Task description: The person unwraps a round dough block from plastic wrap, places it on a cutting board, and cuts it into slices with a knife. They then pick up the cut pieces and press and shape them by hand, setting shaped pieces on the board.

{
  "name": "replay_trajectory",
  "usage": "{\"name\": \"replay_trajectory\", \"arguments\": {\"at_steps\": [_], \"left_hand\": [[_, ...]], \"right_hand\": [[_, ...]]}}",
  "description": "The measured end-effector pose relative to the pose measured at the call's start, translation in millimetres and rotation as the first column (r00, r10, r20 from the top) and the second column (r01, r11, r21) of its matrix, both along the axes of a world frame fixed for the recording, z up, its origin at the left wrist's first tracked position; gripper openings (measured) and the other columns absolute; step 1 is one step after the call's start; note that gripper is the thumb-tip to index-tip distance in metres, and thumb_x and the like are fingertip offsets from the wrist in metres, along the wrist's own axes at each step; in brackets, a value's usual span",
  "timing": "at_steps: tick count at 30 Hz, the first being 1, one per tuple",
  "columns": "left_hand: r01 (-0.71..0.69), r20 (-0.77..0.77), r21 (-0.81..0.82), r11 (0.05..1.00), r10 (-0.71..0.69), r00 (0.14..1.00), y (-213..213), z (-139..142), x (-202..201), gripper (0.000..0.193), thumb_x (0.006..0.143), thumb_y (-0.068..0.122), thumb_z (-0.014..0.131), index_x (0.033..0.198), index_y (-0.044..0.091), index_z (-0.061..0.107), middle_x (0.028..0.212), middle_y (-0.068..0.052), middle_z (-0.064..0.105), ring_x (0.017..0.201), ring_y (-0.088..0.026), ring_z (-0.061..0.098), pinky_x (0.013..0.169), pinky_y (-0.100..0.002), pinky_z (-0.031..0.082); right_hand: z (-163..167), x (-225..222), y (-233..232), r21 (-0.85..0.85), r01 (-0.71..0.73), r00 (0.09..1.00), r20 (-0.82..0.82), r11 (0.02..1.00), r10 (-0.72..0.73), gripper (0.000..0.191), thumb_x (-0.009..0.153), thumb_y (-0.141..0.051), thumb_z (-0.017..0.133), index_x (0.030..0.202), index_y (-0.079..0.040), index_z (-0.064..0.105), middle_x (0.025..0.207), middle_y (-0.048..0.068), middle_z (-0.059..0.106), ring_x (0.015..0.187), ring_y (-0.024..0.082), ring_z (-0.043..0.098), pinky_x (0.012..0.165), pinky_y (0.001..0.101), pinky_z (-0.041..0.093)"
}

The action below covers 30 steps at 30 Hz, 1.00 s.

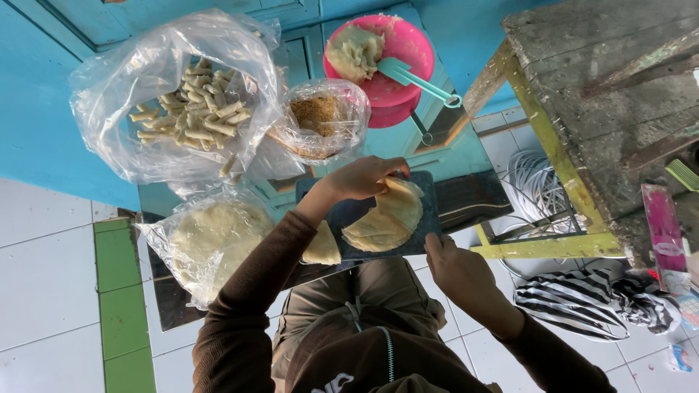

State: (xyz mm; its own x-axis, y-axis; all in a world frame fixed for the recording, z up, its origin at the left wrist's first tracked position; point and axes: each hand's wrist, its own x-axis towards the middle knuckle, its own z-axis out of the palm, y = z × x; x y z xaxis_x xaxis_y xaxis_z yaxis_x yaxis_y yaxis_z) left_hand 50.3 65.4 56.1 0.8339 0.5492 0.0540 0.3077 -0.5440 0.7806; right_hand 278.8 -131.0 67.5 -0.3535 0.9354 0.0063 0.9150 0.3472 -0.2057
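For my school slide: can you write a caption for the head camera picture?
One hand lifts a thin wrapper off the stack on a dark board while the other hand steadies its edge.

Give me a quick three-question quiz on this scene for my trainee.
1. True or false: the left hand touches the stack of thin wrappers on the dark board.
2. What is in the pink bowl? A rolled sticks; B pale filling and a teal spoon; C brown crumbs.
3. Which hand is at the board's near edge?
Key: 1 true; 2 B; 3 the right hand.
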Motion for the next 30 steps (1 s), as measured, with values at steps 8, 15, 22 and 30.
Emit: {"name": "replay_trajectory", "arguments": {"at_steps": [8,15,22,30], "left_hand": [[0.006,-0.010,0.004,1.000,-0.006,1.000,-0.6,-0.3,8.2,0.048,0.078,-0.003,0.068,0.124,0.012,0.059,0.100,-0.015,0.072,0.097,-0.035,0.070,0.079,-0.046,0.052],[-0.048,-0.106,0.034,0.998,0.051,0.993,-8.9,1.5,8.4,0.047,0.083,-0.002,0.065,0.126,0.015,0.061,0.097,-0.014,0.073,0.096,-0.035,0.070,0.082,-0.046,0.051],[-0.137,0.116,0.445,0.885,0.094,0.989,-47.2,14.5,5.7,0.047,0.083,0.027,0.075,0.128,0.017,0.064,0.132,-0.003,0.068,0.132,-0.029,0.051,0.109,-0.051,0.038],[0.142,-0.266,0.571,0.809,0.019,0.964,-51.7,16.2,5.2,0.049,0.066,0.051,0.080,0.112,0.036,0.077,0.123,0.021,0.070,0.146,-0.025,0.038,0.121,-0.067,0.009]], "right_hand": [[7.9,14.5,21.0,-0.024,-0.058,0.994,0.088,0.998,0.060,0.015,0.095,-0.020,0.059,0.096,-0.008,0.049,0.070,0.014,0.062,0.057,0.033,0.068,0.048,0.0458,0.053],[7.6,16.3,23.6,-0.093,-0.070,0.996,0.040,0.993,0.074,0.016,0.094,-0.019,0.059,0.097,-0.007,0.049,0.066,0.015,0.064,0.059,0.036,0.069,0.049,0.0470,0.054],[5.1,16.5,26.1,-0.049,-0.112,0.994,-0.006,0.992,0.112,0.020,0.100,-0.026,0.056,0.095,-0.008,0.050,0.060,0.015,0.065,0.053,0.038,0.067,0.044,0.0490,0.050],[2.4,23.1,30.5,-0.141,-0.105,0.992,0.052,0.984,0.113,0.022,0.102,-0.030,0.054,0.096,-0.008,0.051,0.057,0.014,0.065,0.052,0.036,0.068,0.043,0.0469,0.052]]}}
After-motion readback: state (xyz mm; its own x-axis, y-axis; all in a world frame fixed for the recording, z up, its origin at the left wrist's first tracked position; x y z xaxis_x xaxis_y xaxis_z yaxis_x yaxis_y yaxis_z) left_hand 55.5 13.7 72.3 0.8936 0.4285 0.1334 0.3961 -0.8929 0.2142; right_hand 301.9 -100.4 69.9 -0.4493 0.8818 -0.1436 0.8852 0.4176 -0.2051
